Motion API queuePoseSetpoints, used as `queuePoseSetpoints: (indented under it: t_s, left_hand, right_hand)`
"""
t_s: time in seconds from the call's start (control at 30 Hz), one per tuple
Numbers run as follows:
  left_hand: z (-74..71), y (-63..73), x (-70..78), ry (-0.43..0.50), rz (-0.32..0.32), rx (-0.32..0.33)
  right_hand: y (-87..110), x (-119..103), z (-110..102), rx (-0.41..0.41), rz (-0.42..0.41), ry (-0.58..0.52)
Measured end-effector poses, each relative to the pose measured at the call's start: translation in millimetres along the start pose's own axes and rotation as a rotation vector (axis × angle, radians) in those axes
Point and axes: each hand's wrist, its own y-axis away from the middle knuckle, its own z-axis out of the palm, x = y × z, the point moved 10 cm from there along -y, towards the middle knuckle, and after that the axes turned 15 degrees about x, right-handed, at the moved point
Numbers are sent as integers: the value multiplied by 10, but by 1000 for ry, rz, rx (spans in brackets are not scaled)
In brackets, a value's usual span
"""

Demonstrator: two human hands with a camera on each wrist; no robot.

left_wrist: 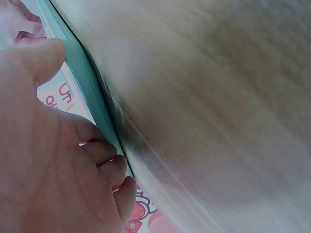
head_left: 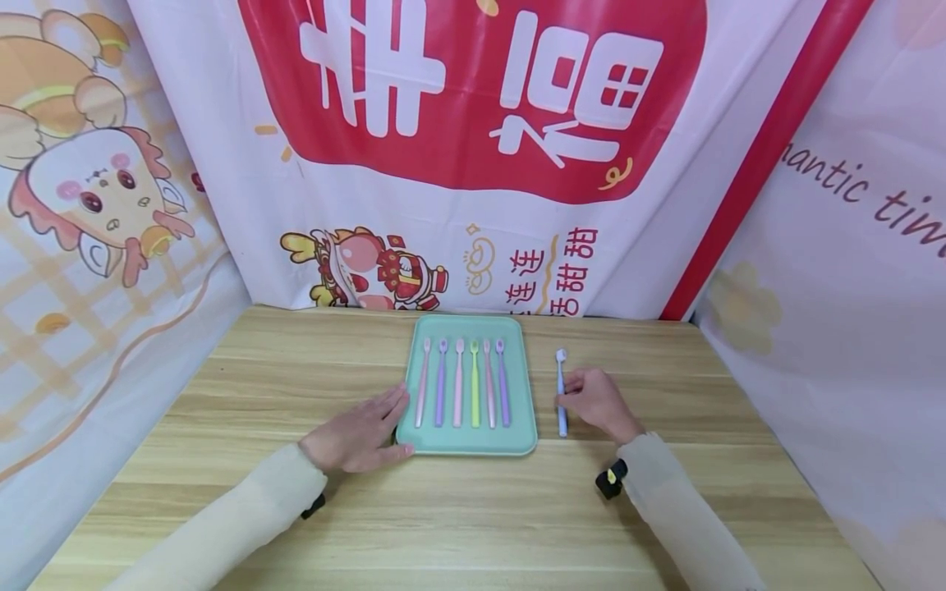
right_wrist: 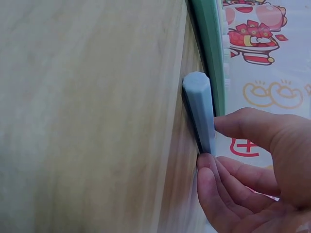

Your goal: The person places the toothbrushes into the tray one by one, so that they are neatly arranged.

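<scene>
A light blue toothbrush (head_left: 562,414) stands out to the right of the mint green tray (head_left: 473,444), its head pointing away from me. My right hand (head_left: 597,402) pinches its handle between thumb and fingers. In the right wrist view the thumb (right_wrist: 248,124) is on one side of the handle and the fingers (right_wrist: 233,189) on the other. On the tray, several toothbrushes lie side by side in a row, among them a yellow-green one (head_left: 475,394) and a purple one (head_left: 504,394). With fingers extended, my left hand (head_left: 362,431) rests against the tray's left rim.
Both hands work over a wood-grain table (head_left: 473,525). A white and red printed cloth (head_left: 473,180) hangs at the table's back edge. Printed cloths also line the left side (head_left: 96,271) and the right side (head_left: 835,328).
</scene>
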Motion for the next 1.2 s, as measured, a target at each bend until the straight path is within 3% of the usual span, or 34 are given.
queuePoseSetpoints:
  t_s: [0.53, 1.0, 1.2]
  left_hand:
    - [-23, -2, 19, 9, 11, 14]
    - [-4, -14, 5, 0, 16, 15]
    - [-24, -15, 18, 1, 19, 18]
  right_hand:
    - [-102, 23, -28, 71, 70, 76]
    - [-117, 25, -19, 74, 68, 42]
    - [-121, -33, -43, 97, 23, 40]
